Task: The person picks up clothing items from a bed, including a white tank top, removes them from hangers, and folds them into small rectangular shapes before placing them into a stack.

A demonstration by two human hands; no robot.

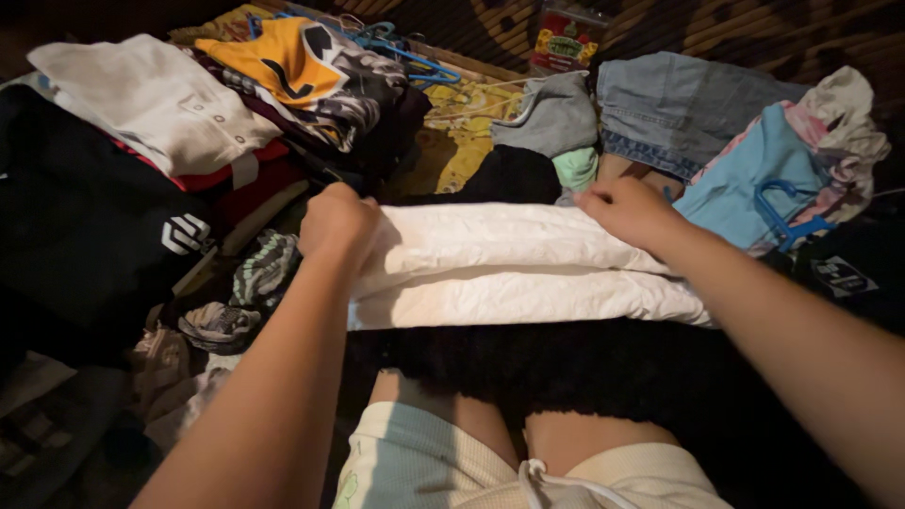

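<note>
We see clothing piles hemming in the folded white garment (509, 269): black shirts (75, 245) at left, jeans (674, 108) and blue hangers (778, 212) at right. Only the dark fuzzy blanket (584, 377) nearest us lies open.

One camera is riding on the person's head, looking steeply down and forward over the lap. It is sitting close: both forearms are entering from the bottom edge, at 7 and 5 o'clock, and reaching toward the centre. The folded white garment (509, 269) is lying across mid-frame, and clothing piles are filling the rim from 9 through 12 to 3 o'clock. No second view is sharing this scene.
</note>
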